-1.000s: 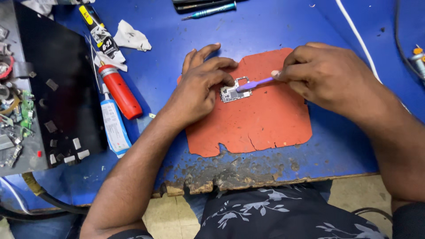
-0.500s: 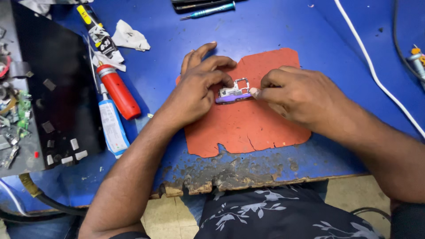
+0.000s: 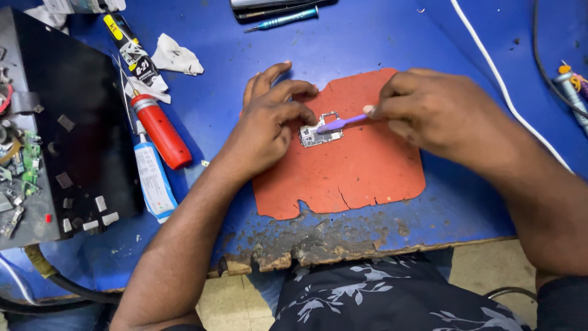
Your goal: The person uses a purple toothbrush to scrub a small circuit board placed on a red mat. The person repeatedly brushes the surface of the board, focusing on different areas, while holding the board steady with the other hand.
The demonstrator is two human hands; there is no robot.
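On the left of the blue bench (image 3: 380,37) a red tube (image 3: 160,130) lies beside a white-and-blue tube (image 3: 153,184), with a black-and-yellow labelled tube (image 3: 127,46) farther off and a black box (image 3: 73,122) at the far left. In the middle, on a worn orange mat (image 3: 355,165), sits a small circuit board (image 3: 318,132). The left hand (image 3: 269,125) lies palm down, fingertips pressing the board's left edge, while the right hand (image 3: 429,110) is closed around a purple brush (image 3: 343,124) whose tip touches the board.
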